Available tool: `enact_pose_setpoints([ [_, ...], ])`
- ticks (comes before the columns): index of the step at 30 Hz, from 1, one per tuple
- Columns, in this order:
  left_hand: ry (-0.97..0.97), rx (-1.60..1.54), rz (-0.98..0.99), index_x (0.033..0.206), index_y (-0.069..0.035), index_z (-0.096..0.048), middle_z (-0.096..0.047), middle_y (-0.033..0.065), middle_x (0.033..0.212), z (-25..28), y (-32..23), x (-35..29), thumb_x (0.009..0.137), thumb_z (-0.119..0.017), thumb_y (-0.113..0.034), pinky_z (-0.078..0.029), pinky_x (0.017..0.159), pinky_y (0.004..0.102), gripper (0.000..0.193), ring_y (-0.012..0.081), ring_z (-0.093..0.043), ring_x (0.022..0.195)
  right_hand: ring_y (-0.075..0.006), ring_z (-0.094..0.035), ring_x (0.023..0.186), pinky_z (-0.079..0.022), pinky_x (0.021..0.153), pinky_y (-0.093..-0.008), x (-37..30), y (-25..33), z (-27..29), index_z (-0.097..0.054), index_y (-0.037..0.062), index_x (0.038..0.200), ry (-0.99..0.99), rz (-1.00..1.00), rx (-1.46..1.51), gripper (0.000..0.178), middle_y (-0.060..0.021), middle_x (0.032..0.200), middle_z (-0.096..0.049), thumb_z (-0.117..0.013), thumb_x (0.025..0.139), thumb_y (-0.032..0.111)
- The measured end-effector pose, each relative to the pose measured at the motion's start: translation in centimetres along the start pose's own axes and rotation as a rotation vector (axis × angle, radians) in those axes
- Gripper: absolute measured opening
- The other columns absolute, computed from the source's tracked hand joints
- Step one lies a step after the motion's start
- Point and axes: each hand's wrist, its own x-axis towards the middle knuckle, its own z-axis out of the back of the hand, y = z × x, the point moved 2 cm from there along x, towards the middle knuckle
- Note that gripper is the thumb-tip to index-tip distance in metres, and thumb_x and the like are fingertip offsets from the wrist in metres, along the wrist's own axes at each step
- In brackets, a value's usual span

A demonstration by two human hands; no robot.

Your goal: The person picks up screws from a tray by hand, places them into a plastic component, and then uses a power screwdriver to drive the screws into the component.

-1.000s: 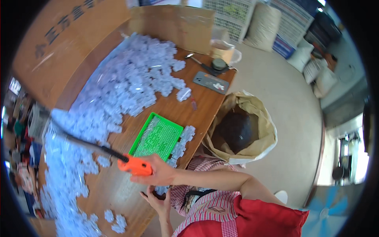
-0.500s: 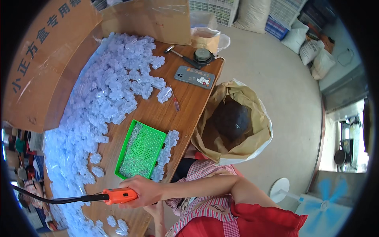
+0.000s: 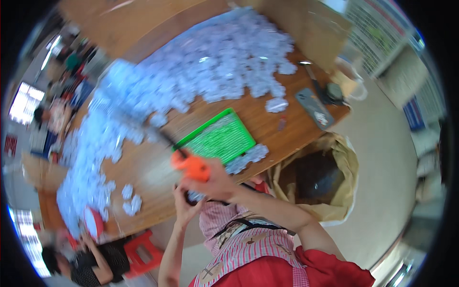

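Note:
My right hand (image 3: 216, 182) is closed round an orange corded hand tool (image 3: 193, 167), blurred by motion; its exact kind cannot be told. A dark cord end runs from it past the corner of a green perforated tray (image 3: 225, 157), which holds many tiny clear pieces. Just below, my left hand (image 3: 184, 206) curls its fingers round a clear plastic part (image 3: 194, 196), partly hidden by the right hand. Several clear plastic parts (image 3: 248, 159) lie in a row along the tray's near side. A big heap of similar parts (image 3: 205, 62) covers the far table.
A phone (image 3: 313, 109), a hammer (image 3: 313, 79) and a small red-handled screwdriver (image 3: 282, 123) lie at the table's right. A paper-lined sack (image 3: 351, 167) stands beside the table edge. At lower left a person sits near a red stool (image 3: 143, 253) and a red-rimmed round object (image 3: 93, 222).
The view has turned, and the row of parts and the sack now appear further right. My left hand, mostly hidden before, now shows with a clear part. The orange tool stays in my right hand.

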Motion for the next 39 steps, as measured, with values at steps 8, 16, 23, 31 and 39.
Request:
enact_pose_setpoints([
  [8, 0.058, -0.006, -0.065, 0.133, -0.006, -0.04, -0.064, 0.0068, 0.1, 0.9, -1.0, 0.4, 0.064, -0.084, -0.024, -0.005, 0.114, 0.0592, 0.084, 0.0232, -0.06, 0.104, -0.0133, -0.058, 0.067, -0.049, 0.06, -0.0264, -0.3, -3.3, -0.7, -0.056, -0.0005, 0.104, -0.033, -0.075, 0.012, 0.028, -0.008, 0.087, -0.061, -0.059, 0.091, 0.023],
  [16, 0.082, -0.082, -0.016, 0.128, -0.005, -0.044, -0.062, 0.0077, 0.102, 1.5, -0.5, -0.2, 0.067, -0.081, -0.024, -0.008, 0.115, 0.0576, 0.073, 0.023, -0.061, 0.104, -0.0109, -0.056, 0.064, -0.046, 0.057, -0.0254, -1.0, -5.4, -2.7, -0.055, -0.0018, 0.106, 0.002, 0.024, -0.009, 0.047, -0.0055, 0.077, -0.059, -0.064, 0.086, 0.04],
  [23, 0.002, -0.129, -0.133, 0.122, -0.005, -0.045, -0.062, 0.0092, 0.102, 1.7, 0.4, -1.0, 0.065, -0.082, -0.02, -0.02, 0.113, 0.0589, 0.07, 0.025, -0.061, 0.1, -0.0142, -0.05, 0.06, -0.046, 0.058, -0.031, -1.2, -6.4, -4.0, -0.052, 0.001, 0.101, 0.03, -0.027, -0.077, 0.078, -0.0044, 0.068, -0.051, -0.053, 0.079, 0.076],
  [31, -0.037, -0.135, -0.164, 0.118, -0.004, -0.044, -0.063, 0.0092, 0.101, 1.6, 0.6, -0.9, 0.064, -0.082, -0.019, -0.024, 0.113, 0.0561, 0.067, 0.026, -0.062, 0.1, -0.0147, -0.052, 0.062, -0.047, 0.056, -0.0295, -1.4, -7.4, -3.6, -0.055, -0.0009, 0.099, 0.109, 0.027, 0.031, 0.077, -0.006, 0.07, -0.052, -0.058, 0.077, 0.073],
  [39, -0.034, -0.137, -0.154, 0.117, -0.004, -0.045, -0.063, 0.0085, 0.101, 1.7, 0.5, -0.9, 0.064, -0.08, -0.019, -0.025, 0.114, 0.054, 0.065, 0.0251, -0.062, 0.098, -0.0157, -0.051, 0.062, -0.046, 0.054, -0.0309, -1.5, -8.1, -3.5, -0.054, 0.0008, 0.1, 0.137, 0.016, -0.021, 0.077, -0.0058, 0.067, -0.052, -0.055, 0.078, 0.074],
])
